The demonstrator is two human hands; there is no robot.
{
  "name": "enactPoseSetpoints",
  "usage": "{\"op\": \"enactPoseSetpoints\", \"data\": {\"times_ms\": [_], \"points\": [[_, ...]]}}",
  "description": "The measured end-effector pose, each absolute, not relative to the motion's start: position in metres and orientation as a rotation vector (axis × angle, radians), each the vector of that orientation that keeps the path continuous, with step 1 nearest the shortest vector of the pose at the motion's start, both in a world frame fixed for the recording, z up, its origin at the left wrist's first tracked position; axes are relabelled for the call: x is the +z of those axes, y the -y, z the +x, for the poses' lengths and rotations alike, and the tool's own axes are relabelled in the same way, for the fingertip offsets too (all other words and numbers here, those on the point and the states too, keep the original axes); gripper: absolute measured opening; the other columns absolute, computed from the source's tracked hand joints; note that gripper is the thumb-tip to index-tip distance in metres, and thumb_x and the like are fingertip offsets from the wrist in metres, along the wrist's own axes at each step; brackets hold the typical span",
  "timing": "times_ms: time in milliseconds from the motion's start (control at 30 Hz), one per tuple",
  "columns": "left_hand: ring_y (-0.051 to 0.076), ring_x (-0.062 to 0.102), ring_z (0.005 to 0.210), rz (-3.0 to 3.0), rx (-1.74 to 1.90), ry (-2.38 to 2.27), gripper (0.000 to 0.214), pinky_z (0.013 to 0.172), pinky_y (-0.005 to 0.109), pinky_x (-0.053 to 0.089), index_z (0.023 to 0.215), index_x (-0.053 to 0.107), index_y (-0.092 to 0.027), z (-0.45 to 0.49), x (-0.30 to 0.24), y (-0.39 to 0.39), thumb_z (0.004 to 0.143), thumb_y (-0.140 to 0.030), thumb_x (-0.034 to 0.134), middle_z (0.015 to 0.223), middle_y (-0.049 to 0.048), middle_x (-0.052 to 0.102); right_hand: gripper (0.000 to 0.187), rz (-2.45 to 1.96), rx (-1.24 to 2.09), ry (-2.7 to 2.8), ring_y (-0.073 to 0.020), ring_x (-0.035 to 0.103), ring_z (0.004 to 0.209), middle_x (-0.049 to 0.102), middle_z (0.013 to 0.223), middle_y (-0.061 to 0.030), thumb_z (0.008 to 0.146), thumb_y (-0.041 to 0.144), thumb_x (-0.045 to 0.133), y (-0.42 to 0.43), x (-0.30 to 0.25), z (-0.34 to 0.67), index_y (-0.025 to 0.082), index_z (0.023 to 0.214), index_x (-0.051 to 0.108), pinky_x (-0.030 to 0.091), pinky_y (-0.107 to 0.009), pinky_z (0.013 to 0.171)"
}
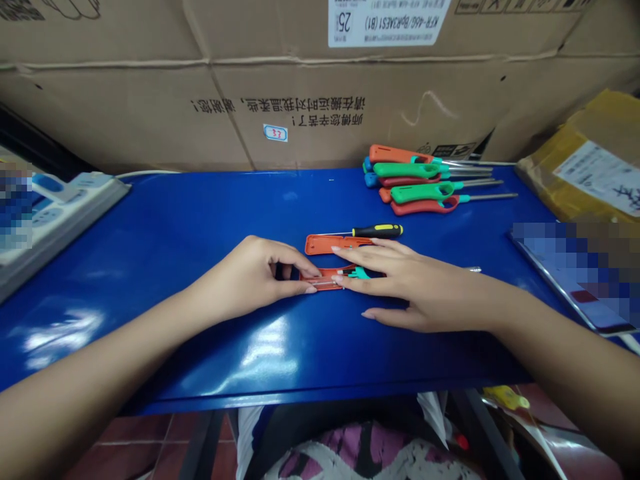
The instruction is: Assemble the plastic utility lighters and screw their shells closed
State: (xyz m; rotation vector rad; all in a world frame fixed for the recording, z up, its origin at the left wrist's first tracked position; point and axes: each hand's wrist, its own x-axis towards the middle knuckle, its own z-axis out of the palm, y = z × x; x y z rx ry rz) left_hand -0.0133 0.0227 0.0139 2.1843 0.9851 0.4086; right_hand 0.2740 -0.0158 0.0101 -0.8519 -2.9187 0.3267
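An opened orange long-nosed lighter (327, 283) lies on the blue table, its inner parts showing and its metal tube tip peeking out beyond my right hand. My left hand (255, 273) pinches the left end of this lighter between thumb and fingers. Spread over its turquoise trigger part is my right hand (415, 283), fingers stretched out, one fingertip on the inner parts. The loose orange handle shell (320, 245) rests just behind, partly under my right fingers. Beyond the shell lies a screwdriver (377, 231) with a black and yellow handle.
Several green, orange and red lighters (423, 193) are piled at the back right. A power strip (65, 207) stands at the left, a phone-like device (575, 287) at the right. A large cardboard box (150, 113) walls off the back; a taped parcel (595, 160) sits right.
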Motion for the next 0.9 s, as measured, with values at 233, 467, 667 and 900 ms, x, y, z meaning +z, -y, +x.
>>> {"op": "enactPoseSetpoints", "data": {"times_ms": [233,467,667,900], "points": [[0.008,0.057,0.06,2.206,0.411,-0.99,0.016,0.054,0.02,0.042,0.098,0.081,-0.024,-0.013,0.015,-0.022,0.083,-0.027,0.078,0.084,-0.0024,0.078,0.051,-0.844,0.277,2.909,-0.0284,0.026,0.157,0.033,0.169,-0.0135,0.102,0.041,0.056,0.018,0.012,0.273,0.026,0.151,0.053,0.02,-0.057,0.127],[0.009,0.059,0.066,2.366,0.509,-0.934,0.02,0.059,0.021,0.046,0.103,0.079,-0.023,-0.012,0.016,-0.019,0.083,-0.023,0.078,0.093,-0.0012,0.076,0.052,-0.852,0.237,2.86,-0.0226,0.027,0.157,0.026,0.172,-0.0059,0.104,0.036,0.052,0.017,0.015,0.274,0.032,0.155,0.044,0.022,-0.055,0.127],[0.017,0.067,0.095,2.623,0.663,-0.691,0.017,0.087,0.031,0.053,0.108,0.077,-0.02,-0.012,0.01,-0.016,0.093,-0.024,0.071,0.106,0.004,0.076,0.045,-0.841,0.215,2.867,-0.0279,0.034,0.154,0.037,0.167,-0.0107,0.102,0.033,0.055,0.015,0.018,0.277,0.028,0.147,0.055,0.022,-0.058,0.125],[0.021,0.066,0.111,2.707,0.694,-0.609,0.021,0.097,0.037,0.055,0.118,0.073,-0.02,-0.007,-0.003,-0.013,0.099,-0.021,0.064,0.123,0.0091,0.071,0.018,-1.092,0.252,2.637,-0.0219,0.065,0.091,0.071,0.101,-0.0066,0.098,0.032,0.058,0.01,0.036,0.298,0.021,0.099,0.071,0.048,-0.037,0.082]]}}
